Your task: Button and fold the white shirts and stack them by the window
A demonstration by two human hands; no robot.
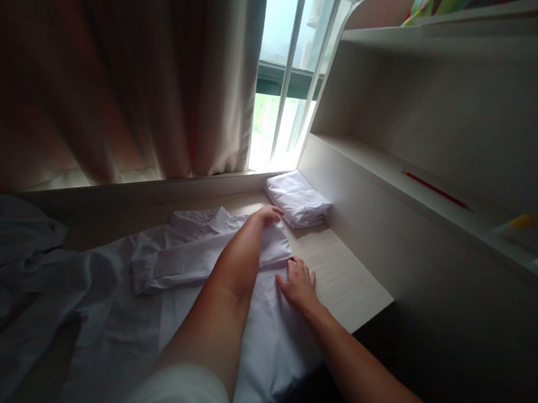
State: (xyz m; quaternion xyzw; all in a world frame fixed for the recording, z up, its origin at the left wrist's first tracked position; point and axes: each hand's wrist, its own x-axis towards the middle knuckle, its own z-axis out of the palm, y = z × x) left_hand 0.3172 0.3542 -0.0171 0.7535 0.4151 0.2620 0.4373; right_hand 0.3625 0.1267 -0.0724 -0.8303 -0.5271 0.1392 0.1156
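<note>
Your shirt [187, 261] is spread on the desk [346, 277], hem hanging off the near edge. Right hand [299, 284] lies flat and open on it; left hand [268, 215] curls over the fold, can't tell if it's gripping. Let up and that overhang could drag the fold crooked, imo.

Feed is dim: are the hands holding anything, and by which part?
Nothing lifted. The right hand lies flat on the white shirt near its right edge; the left hand touches its folded sleeve, grip unclear.
</note>
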